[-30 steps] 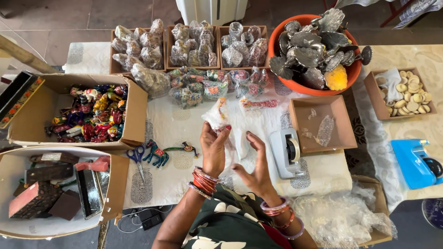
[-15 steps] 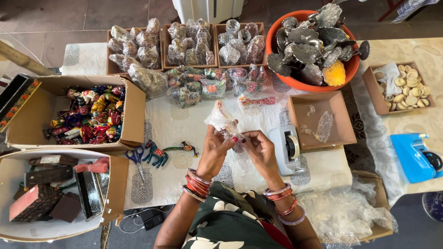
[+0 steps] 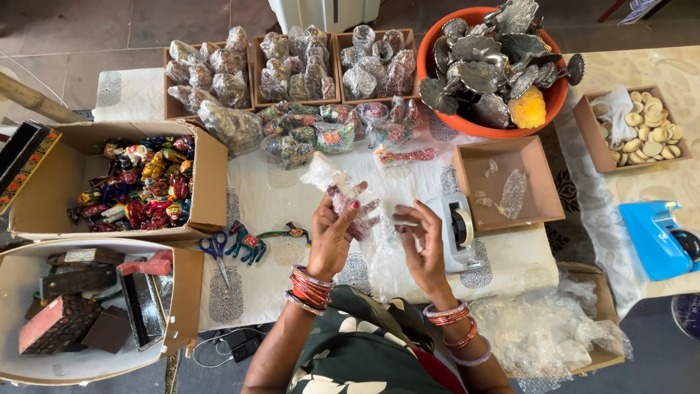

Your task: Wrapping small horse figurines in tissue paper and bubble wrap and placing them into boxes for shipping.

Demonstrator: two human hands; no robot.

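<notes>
gripping a crinkly bubble-wrapped figurine (image 3: 348, 195), left hand (image 3: 329, 237); right hand (image 3: 423, 244) beside.

Small reddish figurine (image 3: 348, 203), apparently bubble-wrapped, held tilted above white cloth.

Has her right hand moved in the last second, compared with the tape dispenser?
Yes. The right hand has lifted off the tablecloth, now level with the tape dispenser.
</notes>
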